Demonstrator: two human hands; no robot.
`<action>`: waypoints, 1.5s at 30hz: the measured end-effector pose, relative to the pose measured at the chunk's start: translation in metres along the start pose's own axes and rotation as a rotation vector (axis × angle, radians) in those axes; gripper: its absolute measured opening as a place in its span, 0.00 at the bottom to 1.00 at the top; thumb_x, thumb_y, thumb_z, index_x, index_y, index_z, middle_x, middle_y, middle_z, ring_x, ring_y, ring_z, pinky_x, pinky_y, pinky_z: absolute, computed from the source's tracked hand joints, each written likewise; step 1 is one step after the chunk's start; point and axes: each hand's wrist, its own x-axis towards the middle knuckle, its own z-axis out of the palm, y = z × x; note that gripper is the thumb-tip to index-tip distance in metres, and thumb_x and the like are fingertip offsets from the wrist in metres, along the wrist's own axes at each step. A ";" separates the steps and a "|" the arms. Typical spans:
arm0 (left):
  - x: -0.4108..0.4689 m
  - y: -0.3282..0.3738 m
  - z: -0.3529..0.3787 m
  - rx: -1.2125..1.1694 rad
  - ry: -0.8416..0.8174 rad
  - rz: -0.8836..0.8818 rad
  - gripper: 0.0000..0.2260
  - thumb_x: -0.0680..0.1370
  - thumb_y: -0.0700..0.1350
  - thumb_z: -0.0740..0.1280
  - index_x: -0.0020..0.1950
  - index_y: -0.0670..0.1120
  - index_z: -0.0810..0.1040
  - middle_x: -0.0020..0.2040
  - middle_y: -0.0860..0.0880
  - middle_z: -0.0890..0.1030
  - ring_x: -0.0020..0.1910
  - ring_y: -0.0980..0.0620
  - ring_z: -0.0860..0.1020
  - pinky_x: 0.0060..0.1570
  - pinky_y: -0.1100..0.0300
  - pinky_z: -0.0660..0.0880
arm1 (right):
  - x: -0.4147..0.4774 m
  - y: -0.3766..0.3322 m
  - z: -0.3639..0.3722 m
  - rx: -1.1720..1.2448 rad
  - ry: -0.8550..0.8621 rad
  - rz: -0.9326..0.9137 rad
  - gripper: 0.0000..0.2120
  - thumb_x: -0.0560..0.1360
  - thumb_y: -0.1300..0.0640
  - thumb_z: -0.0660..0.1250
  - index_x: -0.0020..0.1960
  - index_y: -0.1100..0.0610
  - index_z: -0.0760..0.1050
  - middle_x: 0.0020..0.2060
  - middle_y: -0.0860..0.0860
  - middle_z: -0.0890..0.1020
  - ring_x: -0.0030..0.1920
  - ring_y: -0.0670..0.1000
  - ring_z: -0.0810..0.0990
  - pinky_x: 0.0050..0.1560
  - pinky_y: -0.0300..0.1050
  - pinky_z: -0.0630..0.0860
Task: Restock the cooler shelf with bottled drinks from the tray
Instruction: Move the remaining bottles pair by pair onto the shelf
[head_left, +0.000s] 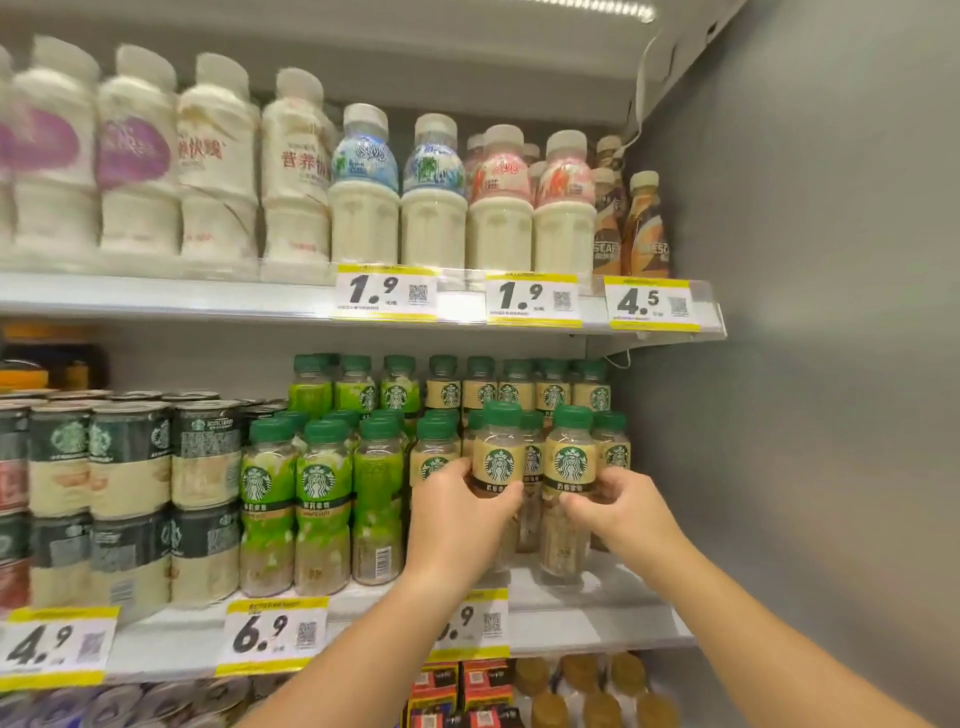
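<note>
Two tan-labelled coffee bottles with green caps stand at the front right of the middle cooler shelf (597, 618). My left hand (457, 519) is wrapped around the left bottle (498, 457) at its waist. My right hand (618, 509) grips the right bottle (570, 462) the same way. Both bottles are upright, their bases at the shelf surface. More tan-labelled bottles (550, 392) stand in rows behind them. The tray is not in view.
Green-labelled bottles (322, 499) fill the shelf just left of my hands, with stacked cans (130, 493) further left. The upper shelf (260, 299) holds white milk bottles. The grey cooler wall (805, 364) closes the right side. Price tags line the shelf edges.
</note>
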 end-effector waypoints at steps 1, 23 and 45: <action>-0.002 -0.003 0.002 0.006 0.021 0.006 0.06 0.70 0.53 0.76 0.40 0.58 0.80 0.36 0.67 0.83 0.37 0.68 0.80 0.35 0.70 0.76 | 0.000 0.005 0.001 -0.001 -0.015 0.004 0.07 0.71 0.55 0.76 0.48 0.50 0.84 0.41 0.44 0.88 0.44 0.46 0.86 0.49 0.50 0.83; -0.021 -0.009 -0.001 0.455 0.099 0.053 0.23 0.73 0.64 0.70 0.54 0.46 0.74 0.44 0.49 0.81 0.44 0.48 0.80 0.39 0.56 0.78 | -0.006 0.026 0.010 -0.118 -0.126 0.002 0.23 0.61 0.40 0.75 0.55 0.44 0.79 0.45 0.38 0.86 0.46 0.37 0.83 0.50 0.41 0.81; -0.032 -0.039 0.002 0.502 0.025 0.027 0.17 0.75 0.58 0.73 0.48 0.45 0.74 0.43 0.48 0.78 0.42 0.48 0.78 0.36 0.60 0.70 | -0.014 0.015 0.034 -0.369 -0.129 0.048 0.14 0.66 0.43 0.75 0.49 0.47 0.80 0.46 0.50 0.86 0.48 0.51 0.84 0.47 0.52 0.83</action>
